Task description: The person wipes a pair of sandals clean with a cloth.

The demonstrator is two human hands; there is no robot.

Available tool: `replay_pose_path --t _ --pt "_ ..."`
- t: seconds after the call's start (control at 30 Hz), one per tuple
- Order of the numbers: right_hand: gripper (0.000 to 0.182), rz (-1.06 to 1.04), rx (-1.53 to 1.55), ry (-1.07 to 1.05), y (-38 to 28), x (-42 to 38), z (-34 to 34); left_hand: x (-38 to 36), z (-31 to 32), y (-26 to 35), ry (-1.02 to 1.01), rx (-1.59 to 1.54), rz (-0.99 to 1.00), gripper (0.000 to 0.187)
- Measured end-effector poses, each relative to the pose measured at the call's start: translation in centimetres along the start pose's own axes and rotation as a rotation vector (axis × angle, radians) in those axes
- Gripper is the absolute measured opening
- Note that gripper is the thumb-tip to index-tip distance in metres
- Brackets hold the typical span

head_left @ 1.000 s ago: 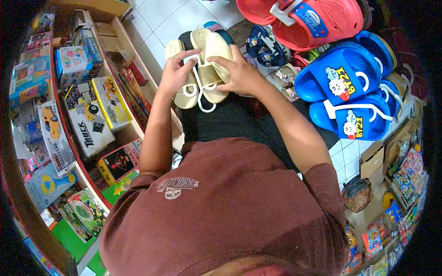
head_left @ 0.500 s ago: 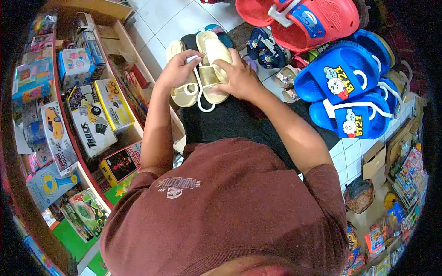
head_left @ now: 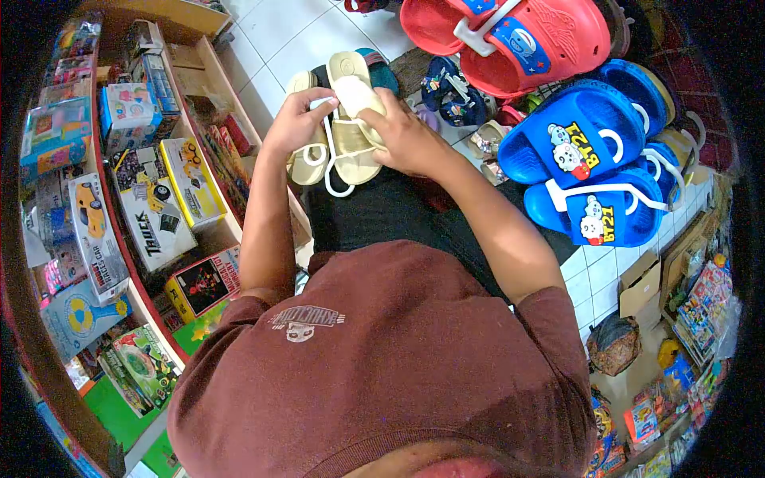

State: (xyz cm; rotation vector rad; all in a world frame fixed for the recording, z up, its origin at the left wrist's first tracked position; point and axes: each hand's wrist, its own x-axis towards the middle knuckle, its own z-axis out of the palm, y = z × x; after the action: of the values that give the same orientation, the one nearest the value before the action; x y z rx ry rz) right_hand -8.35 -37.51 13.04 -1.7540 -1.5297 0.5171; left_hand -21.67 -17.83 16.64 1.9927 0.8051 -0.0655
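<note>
A pair of beige sandals with gold straps rests over my dark-clothed lap, the right sandal lying beside the left one. A white plastic hanger with curled ends runs between them. My left hand pinches the white hanger's upper end near the sandals' inner edges. Fingers of my right hand are wrapped round the right sandal's outer side, pressing on the pale padding at its strap. The underside of that grip is hidden.
Blue slippers and red clogs on white hangers are at the upper right. Dark small sandals lie on the tiled floor. Shelves with boxed toys stand at the left; a cardboard box is at the right.
The view has shifted slightly. My right hand has moved a little along the right sandal, and its fingers now lie more over the padding. Both hands keep their grips.
</note>
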Motion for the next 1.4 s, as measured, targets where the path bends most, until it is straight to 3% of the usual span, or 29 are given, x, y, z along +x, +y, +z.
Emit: replay_pose_path --t 0.13,0.33,0.43,0.57,0.6,0.63,0.67,0.7,0.77,0.8,0.9,0.93,1.03,1.07,1.2,1.27,1.3,1.33,1.4 --pt "0.067 0.055 -0.006 -0.093 -0.5 0.5 -0.8 0.2 0.4 -0.7 0.059 -0.102 0.02 0.03" --pt "0.069 0.202 0.162 0.263 -0.4 0.2 0.9 -0.1 1.9 0.6 0.139 -0.224 0.043 0.022" --pt "0.067 0.193 0.157 0.298 0.0 0.5 0.5 0.2 2.2 0.1 0.193 -0.303 0.03 0.021" --pt "0.056 0.304 0.113 0.31 0.8 0.5 -1.3 0.6 2.4 -1.5 0.266 -0.459 -0.001 0.022" --pt "0.04 0.366 0.065 0.309 1.4 0.2 -1.6 0.9 2.4 -2.2 0.323 -0.512 0.05 0.022" --pt "0.021 0.489 0.066 0.249 1.4 0.0 -2.3 1.1 2.2 -2.8 0.356 -0.555 0.026 0.022" --pt "0.02 0.54 0.057 0.125 2.4 -0.3 -2.0 1.3 2.1 -3.5 0.386 -0.598 -0.001 0.022" --pt "0.027 0.588 0.047 0.001 2.3 -0.1 -2.3 1.3 1.9 -3.4 0.419 -0.643 -0.027 0.022" --pt "0.053 0.92 0.711 -0.373 2.0 0.9 -3.2 1.1 1.7 -3.3 0.381 -0.713 -0.042 0.022" --pt "0.066 0.875 0.85 -0.309 3.8 0.4 0.0 0.7 1.8 -2.7 0.365 -0.723 -0.056 0.022" --pt "0.058 0.906 0.752 -0.33 1.7 1.5 1.5 0.7 2.7 -2.3 0.324 -0.719 -0.037 0.022" --pt "0.048 0.82 0.62 -0.263 2.3 1.1 3.1 0.7 2.9 -2.3 0.32 -0.712 -0.021 0.022" --pt "0.036 0.793 1.19 -0.084 3.0 0.5 4.3 1.1 2.7 -3.2 0.307 -0.603 0.01 0.022" --pt "0.03 0.843 1.126 -0.122 3.1 0.4 3.8 1.1 2.5 -3.4 0.297 -0.569 0.005 0.024" --pt "0.034 0.784 0.96 -0.184 3.6 0.0 2.9 1.3 2.1 -3.4 0.389 -0.512 -0.022 0.028" --pt "0.035 0.65 0.65 -0.181 7.3 -0.9 4.6 1.4 1.2 -3.7 0.452 -0.526 -0.031 0.027" --pt "0.035 0.641 0.697 -0.171 7.0 -0.9 4.1 1.1 0.6 -3.1 0.513 -0.61 -0.037 0.027" --pt "0.034 0.632 0.743 -0.162 6.7 -0.9 3.6 1.6 -0.4 -4.8 0.411 -0.755 -0.079 0.026" --pt "0.032 0.667 0.913 -0.136 5.2 -0.6 2.6 2.1 -0.5 -5.6 0.433 -0.716 -0.072 0.026"
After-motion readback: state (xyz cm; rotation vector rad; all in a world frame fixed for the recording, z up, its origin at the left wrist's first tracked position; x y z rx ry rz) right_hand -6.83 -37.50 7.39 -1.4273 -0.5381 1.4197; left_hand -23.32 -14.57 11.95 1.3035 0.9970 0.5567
